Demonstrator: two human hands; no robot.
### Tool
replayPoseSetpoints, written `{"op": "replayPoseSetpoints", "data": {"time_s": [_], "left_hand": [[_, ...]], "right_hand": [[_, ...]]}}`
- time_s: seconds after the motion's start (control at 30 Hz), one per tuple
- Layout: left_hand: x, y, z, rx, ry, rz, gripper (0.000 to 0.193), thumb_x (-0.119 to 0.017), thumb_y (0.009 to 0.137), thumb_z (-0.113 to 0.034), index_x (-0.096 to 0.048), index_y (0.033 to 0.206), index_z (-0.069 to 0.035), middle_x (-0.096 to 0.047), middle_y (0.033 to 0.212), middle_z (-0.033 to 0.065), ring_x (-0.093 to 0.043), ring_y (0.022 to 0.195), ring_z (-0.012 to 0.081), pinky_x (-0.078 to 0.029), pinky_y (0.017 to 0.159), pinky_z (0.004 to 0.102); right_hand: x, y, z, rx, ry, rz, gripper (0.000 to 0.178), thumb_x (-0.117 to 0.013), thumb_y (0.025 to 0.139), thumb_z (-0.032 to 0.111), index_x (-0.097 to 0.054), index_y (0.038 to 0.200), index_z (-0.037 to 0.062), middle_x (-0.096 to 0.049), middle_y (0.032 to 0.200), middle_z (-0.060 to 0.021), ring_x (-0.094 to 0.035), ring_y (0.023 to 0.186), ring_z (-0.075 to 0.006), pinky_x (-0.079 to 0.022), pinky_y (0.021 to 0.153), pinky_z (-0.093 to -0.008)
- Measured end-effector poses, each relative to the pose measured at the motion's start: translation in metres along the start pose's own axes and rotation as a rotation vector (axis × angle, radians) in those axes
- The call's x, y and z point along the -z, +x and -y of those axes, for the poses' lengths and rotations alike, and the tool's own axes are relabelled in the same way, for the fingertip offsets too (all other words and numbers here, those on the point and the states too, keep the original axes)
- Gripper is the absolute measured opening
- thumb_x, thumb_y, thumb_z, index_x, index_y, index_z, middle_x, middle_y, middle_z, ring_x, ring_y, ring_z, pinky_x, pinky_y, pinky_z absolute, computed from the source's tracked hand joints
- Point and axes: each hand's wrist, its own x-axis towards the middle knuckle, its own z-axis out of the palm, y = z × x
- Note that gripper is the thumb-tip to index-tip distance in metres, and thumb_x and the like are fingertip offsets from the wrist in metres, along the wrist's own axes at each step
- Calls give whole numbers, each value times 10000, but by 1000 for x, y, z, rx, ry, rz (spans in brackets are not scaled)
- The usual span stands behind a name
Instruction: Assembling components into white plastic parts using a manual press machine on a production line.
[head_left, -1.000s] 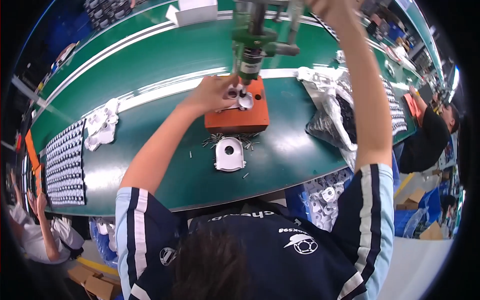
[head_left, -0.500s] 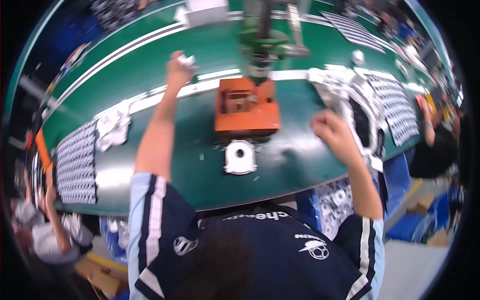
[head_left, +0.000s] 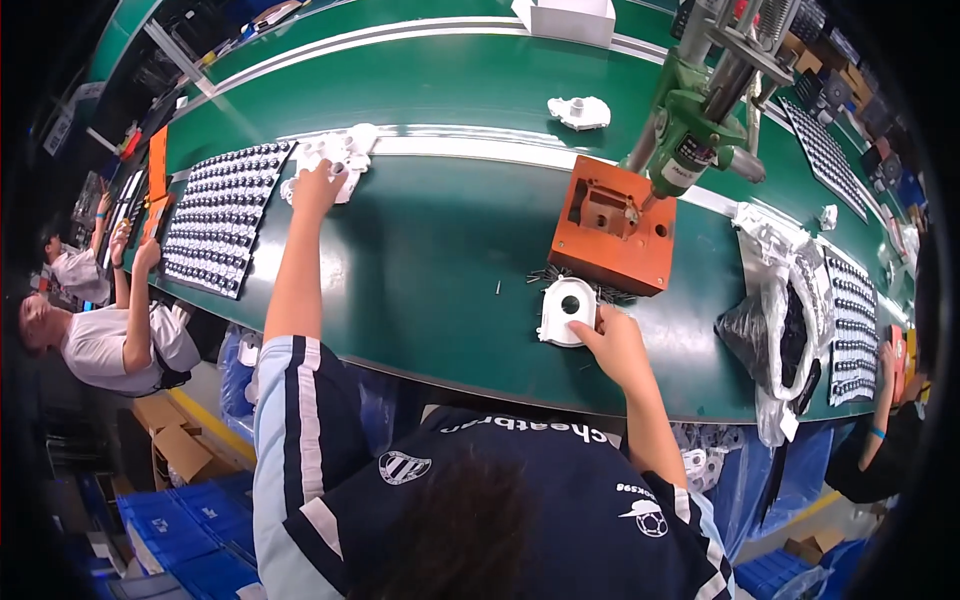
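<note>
Both hands (head_left: 316, 190) (head_left: 617, 347) have moved onto white parts (head_left: 352, 148) (head_left: 556, 322).

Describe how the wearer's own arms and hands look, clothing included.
The left hand and right hand are ungloved, the forearms uncovered. The short sleeves combine light blue and navy with pale stripes, on a navy shirt with white markings.

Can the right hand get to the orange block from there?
Probably yes: the right hand touches the white part just in front of the orange block, and only small metal pins seem to lie between.
</note>
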Motion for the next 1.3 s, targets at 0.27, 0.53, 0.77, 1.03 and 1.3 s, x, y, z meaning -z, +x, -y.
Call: {"op": "replayPoseSetpoints", "data": {"time_s": [0.27, 0.53, 0.77, 1.03, 1.3], "left_hand": [[-4, -20, -35, -46, -1, -7, 469, -550, 807, -481, -418, 1028, -89, -641, 782, 183, -614, 774, 387, -467, 623, 477], [38, -74, -125, -7, -1079, 260, 290, -541, 876, -222, -424, 1087, -63, -585, 713, 90, -546, 573, 163, -452, 506, 292], [95, -196, -255, -265, -1892, 524, 228, -457, 927, -101, -384, 1135, -43, -563, 943, 80, -532, 705, 120, -447, 618, 248], [86, -215, -276, -218, -1988, 498, 236, -421, 950, -138, -407, 1159, -29, -557, 968, 59, -512, 740, 88, -437, 613, 223], [86, -231, -286, -115, -1972, 425, 237, -425, 951, -159, -420, 1159, -47, -554, 972, 54, -528, 770, 83, -437, 627, 209]], "right_hand": [[19, -5, 1, 248, 430, 31, 222, -566, 803, 89, -521, 999, -7, -535, 972, -60, -536, 758, -103, -480, 553, -246], [17, -11, 28, 62, 1112, 34, 246, -487, 845, 20, -405, 1075, -17, -522, 1062, -118, -597, 883, -208, -570, 672, -343], [0, 3, 48, 472, 701, -319, 403, -561, 828, 125, -414, 1186, 11, -462, 1190, -162, -488, 1028, -236, -395, 883, -349], [-14, -9, 27, 495, 586, -185, 477, -503, 881, 219, -324, 1258, -13, -421, 1230, -132, -513, 1008, -209, -415, 856, -345], [-2, -15, 47, 482, 820, -253, 608, -608, 820, 121, -246, 1305, 53, -395, 1171, -129, -438, 1117, -240, -372, 929, -388]]}}
